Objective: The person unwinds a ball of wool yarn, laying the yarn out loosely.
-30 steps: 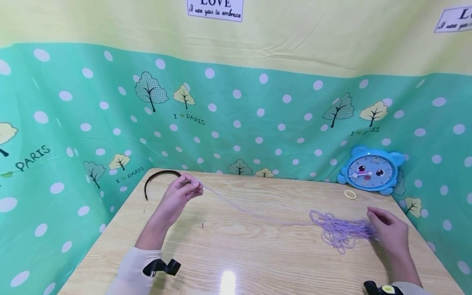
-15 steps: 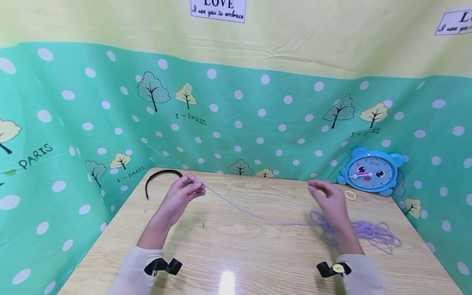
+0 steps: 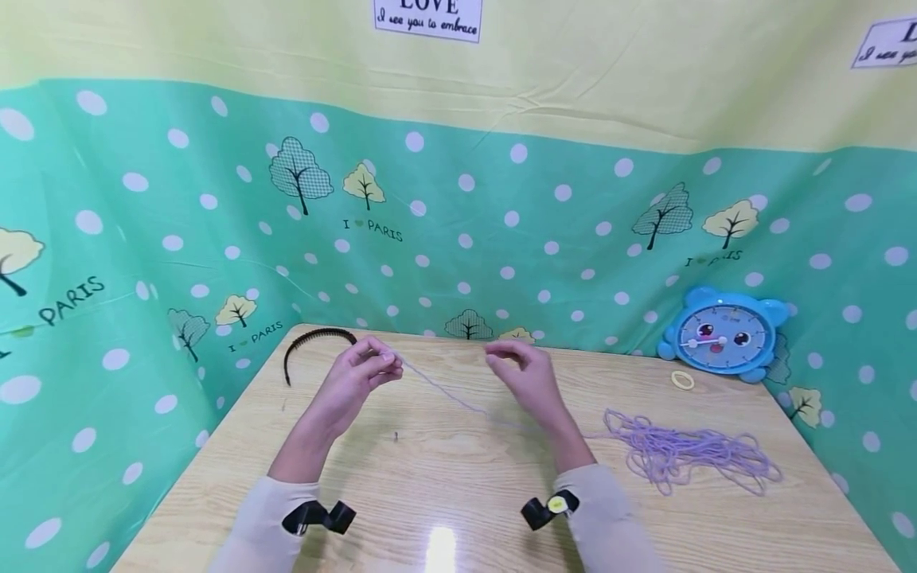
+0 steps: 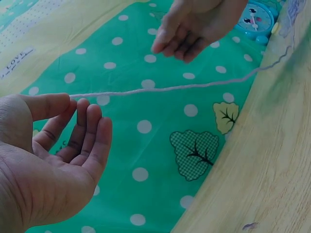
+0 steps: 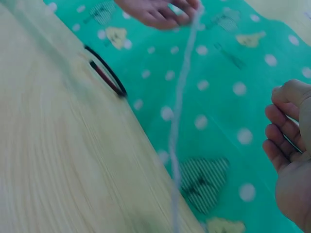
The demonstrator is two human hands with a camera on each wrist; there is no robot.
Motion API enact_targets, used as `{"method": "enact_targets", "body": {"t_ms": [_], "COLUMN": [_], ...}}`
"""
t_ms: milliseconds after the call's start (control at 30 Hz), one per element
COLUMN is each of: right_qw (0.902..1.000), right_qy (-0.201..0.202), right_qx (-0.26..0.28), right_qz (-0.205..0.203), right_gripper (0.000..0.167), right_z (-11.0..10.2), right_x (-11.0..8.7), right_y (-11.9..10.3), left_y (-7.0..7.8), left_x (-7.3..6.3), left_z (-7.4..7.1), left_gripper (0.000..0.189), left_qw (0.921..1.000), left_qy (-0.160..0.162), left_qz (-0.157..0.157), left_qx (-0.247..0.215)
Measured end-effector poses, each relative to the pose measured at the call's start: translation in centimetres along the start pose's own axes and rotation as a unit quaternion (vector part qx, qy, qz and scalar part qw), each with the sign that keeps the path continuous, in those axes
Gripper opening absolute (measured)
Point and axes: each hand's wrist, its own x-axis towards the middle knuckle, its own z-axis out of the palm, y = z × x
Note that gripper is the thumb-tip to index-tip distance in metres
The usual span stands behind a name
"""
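Note:
My left hand (image 3: pixel 351 387) pinches the end of a thin purple yarn (image 3: pixel 450 395) between thumb and index finger, raised over the left part of the table. From there the strand sags rightward, passing behind my right wrist to a loose tangle of the same yarn (image 3: pixel 691 455) on the table. My right hand (image 3: pixel 528 383) hovers near the strand, fingers loosely bent and holding nothing. In the left wrist view, the strand (image 4: pixel 165 89) runs below the right fingertips, apart from them. The right wrist view shows the right hand (image 5: pixel 296 141) beside the strand (image 5: pixel 179 97).
A black toothed headband (image 3: pixel 318 332) lies at the back left of the wooden table (image 3: pixel 458 485). At the back right stand a blue cartoon clock (image 3: pixel 723 333) and a small cream ring (image 3: pixel 683 380). A tiny purple scrap (image 3: pixel 396 436) lies near the left hand. A polka-dot curtain hangs behind.
My right hand has moved left from the yarn tangle, across the table towards the left hand. The left hand has kept its pinch on the yarn, almost still.

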Motion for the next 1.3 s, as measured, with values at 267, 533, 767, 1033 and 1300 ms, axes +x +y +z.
{"method": "enact_targets", "body": {"t_ms": [267,533,767,1033,1300], "right_qw": [0.9978,0.9974,0.9975,0.9981,0.9996], "right_qy": [-0.036,-0.059,-0.061,-0.05,-0.014], "right_qx": [0.048,0.039,0.026,0.011,0.025], "right_qz": [-0.029,-0.018,-0.025,-0.036,0.008], "right_gripper": [0.021,0.022,0.017,0.01,0.012], "right_z": [5.0,8.0,9.3,9.6,7.8], "right_x": [0.9,0.9,0.5,0.5,0.7], "right_y": [-0.7,-0.9,-0.4,-0.3,-0.8], "left_y": [0.1,0.2,0.1,0.1,0.0], "left_x": [0.0,0.0,-0.1,0.0,0.0], "left_z": [0.2,0.3,0.2,0.1,0.2], "left_gripper": [0.008,0.009,0.008,0.007,0.004], "left_qw": [1.0,1.0,0.9999,1.0,0.9997], "left_qy": [0.005,0.004,0.001,-0.002,-0.007], "left_qz": [-0.002,-0.001,-0.003,-0.001,-0.003], "left_qx": [0.005,0.004,0.011,0.01,0.021]}}
